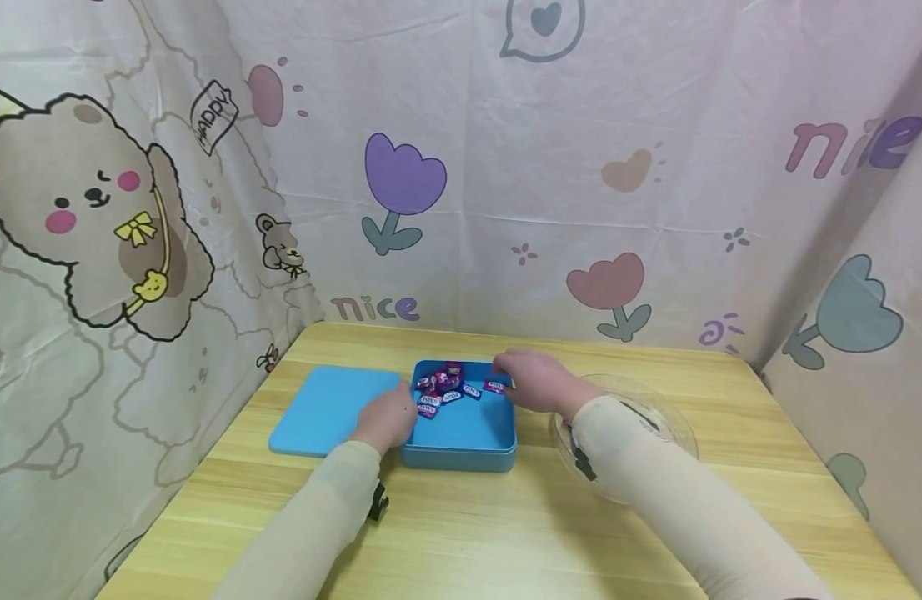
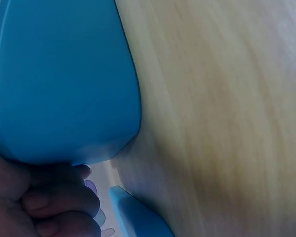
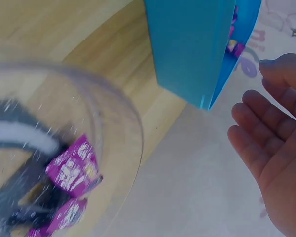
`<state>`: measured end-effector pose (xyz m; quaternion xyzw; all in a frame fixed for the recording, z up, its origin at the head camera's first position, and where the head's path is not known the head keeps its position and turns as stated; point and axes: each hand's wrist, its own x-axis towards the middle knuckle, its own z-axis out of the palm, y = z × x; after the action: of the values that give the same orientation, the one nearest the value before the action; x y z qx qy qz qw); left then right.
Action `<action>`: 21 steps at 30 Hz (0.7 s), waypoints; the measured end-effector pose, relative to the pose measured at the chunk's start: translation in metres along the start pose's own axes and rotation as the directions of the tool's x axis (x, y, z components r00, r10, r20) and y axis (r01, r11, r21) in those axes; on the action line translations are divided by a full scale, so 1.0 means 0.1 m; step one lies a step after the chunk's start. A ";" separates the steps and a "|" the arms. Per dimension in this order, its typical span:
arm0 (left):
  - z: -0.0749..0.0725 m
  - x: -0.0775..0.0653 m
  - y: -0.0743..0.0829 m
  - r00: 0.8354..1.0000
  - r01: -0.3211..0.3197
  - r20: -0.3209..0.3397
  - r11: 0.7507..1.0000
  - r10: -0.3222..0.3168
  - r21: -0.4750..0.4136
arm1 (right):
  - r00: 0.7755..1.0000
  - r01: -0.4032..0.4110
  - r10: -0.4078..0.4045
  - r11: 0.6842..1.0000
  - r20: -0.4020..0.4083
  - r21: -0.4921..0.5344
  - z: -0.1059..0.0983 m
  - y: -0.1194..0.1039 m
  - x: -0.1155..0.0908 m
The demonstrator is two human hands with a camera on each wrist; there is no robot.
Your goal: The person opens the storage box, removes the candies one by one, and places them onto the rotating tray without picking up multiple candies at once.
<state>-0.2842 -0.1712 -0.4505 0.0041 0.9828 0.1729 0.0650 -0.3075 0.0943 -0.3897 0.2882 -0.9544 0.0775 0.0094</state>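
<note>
Left hand (image 1: 388,415) grips blue box (image 1: 461,459), left side. Right hand (image 1: 539,382), fingers loose, empty, at box's right edge. Candies (image 1: 448,382) inside, mostly left.

A pale, yellowish table (image 1: 491,533) with streaky wood grain. Lying flat on its left side is a blue rectangular lid (image 1: 322,412); just beside it, near the middle, sits an open blue box (image 1: 458,460). To the right, apart from the box, stands a clear round bowl (image 1: 682,425), partly hidden.
</note>
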 end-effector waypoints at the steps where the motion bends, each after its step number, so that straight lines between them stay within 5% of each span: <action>1: 0.00 0.00 0.00 1.000 0.001 0.002 1.000 -0.001 0.000 | 1.000 0.002 -0.002 1.000 0.004 -0.001 0.01 -0.02 0.02; 21: -0.01 -0.02 0.00 1.000 0.007 -0.009 1.000 -0.006 0.015 | 0.987 0.091 -0.098 0.994 0.127 0.059 0.23 -0.53 0.32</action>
<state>-0.2823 -0.1717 -0.4496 0.0006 0.9843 0.1655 0.0610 -0.3046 0.0293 -0.4024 0.3375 -0.9359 0.0834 -0.0569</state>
